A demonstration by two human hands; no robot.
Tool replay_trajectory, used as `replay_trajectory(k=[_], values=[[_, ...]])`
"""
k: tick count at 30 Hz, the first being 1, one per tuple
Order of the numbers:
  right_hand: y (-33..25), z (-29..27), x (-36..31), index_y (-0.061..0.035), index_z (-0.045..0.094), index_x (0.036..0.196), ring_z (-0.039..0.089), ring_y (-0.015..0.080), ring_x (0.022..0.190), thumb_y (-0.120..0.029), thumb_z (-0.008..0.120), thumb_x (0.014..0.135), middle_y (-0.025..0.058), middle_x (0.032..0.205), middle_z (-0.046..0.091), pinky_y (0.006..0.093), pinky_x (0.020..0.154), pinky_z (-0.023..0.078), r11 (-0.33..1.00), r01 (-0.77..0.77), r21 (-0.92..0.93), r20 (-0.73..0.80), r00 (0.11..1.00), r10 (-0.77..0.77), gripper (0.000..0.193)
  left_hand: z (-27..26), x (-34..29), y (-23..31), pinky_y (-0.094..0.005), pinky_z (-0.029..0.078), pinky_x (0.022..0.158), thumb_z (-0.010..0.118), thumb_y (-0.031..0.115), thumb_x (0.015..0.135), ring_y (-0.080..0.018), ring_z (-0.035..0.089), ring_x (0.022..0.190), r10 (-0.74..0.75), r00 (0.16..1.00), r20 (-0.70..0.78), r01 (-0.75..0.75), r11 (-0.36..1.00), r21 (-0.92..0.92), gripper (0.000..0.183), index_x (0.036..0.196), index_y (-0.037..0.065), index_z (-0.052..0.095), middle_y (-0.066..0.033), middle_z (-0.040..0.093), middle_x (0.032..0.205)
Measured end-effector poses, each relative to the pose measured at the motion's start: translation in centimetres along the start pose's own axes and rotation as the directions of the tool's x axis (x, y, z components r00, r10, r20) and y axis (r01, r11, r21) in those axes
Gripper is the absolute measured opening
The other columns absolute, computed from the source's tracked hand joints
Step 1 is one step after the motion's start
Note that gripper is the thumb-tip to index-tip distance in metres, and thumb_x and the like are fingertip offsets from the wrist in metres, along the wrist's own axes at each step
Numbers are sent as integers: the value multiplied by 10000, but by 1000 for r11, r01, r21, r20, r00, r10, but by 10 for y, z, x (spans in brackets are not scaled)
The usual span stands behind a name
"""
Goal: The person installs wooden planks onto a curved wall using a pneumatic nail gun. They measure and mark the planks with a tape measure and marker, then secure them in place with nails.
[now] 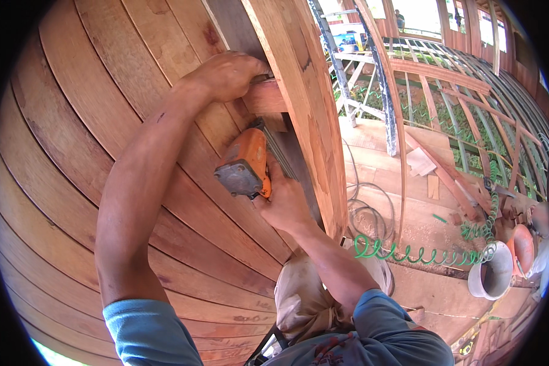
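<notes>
My right hand (pixel 285 200) is wrapped round the handle of an orange nail gun (pixel 245 160) with a dark grey end cap. Its nose points up toward a short reddish wood block (pixel 266 96), set between the plank wall and an upright timber. Above it my left hand (pixel 233 74) is closed on the block's upper end, with the fingertips partly hidden behind it. The wooden plank wall (pixel 134 67) fills the left side, and the rough timber post (pixel 305 110) stands close to the right of both hands.
A green coiled air hose (pixel 421 255) stretches toward a white bucket (pixel 491 271) and an orange one (pixel 521 247). Black cable (pixel 372 207) loops on the board floor. A ladder (pixel 381 79) stands beyond the post, and open floor joists (pixel 470 116) lie at the far right.
</notes>
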State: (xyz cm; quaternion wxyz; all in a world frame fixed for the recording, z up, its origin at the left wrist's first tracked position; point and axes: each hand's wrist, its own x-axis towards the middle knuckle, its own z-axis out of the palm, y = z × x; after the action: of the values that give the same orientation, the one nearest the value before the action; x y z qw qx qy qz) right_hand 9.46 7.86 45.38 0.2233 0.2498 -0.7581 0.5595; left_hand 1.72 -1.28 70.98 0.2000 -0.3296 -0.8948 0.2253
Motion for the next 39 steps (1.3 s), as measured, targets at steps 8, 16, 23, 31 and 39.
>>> replay_trajectory(k=[8,16,23,31,39], values=[[-4,3,0,52,300,1519,722,454,777,-96,736,771,309,870,703,512,753,599,1000,-12,8,-14,1000,12,878,-1,1,3,-451,490,1060,478,-82,819,-381,626,1209,-46,999,26,47,998,-30,520,1288,33,672,-226,686,1236],[-12,3,0,-17,416,1440,703,472,885,-38,677,768,285,949,713,536,810,575,989,-136,55,-4,991,136,721,0,3,-2,-472,505,1014,513,-37,842,-376,645,1168,-1,999,37,1,1000,-12,418,1215,23,691,-213,701,1191],[-8,4,1,0,392,1454,711,467,835,-88,694,786,297,889,711,541,772,582,990,-131,42,-3,991,131,738,1,4,-3,-458,518,996,531,-6,856,-371,657,1153,-34,998,50,36,998,-42,389,1199,42,710,-204,710,1185],[-23,-11,-5,1,343,1505,727,439,776,-98,704,794,259,960,738,532,717,595,990,94,104,-67,994,-87,804,-17,-1,-5,-394,529,1000,525,40,932,-321,665,1154,-133,990,37,137,942,-306,410,1324,10,643,-183,708,1228],[-36,-21,11,51,324,1508,723,436,765,-61,718,785,275,967,729,511,721,597,970,196,142,-63,980,-189,831,-24,6,-16,-372,519,1003,557,100,908,-282,673,1131,-83,983,162,142,909,-393,411,1296,17,662,-185,716,1209]])
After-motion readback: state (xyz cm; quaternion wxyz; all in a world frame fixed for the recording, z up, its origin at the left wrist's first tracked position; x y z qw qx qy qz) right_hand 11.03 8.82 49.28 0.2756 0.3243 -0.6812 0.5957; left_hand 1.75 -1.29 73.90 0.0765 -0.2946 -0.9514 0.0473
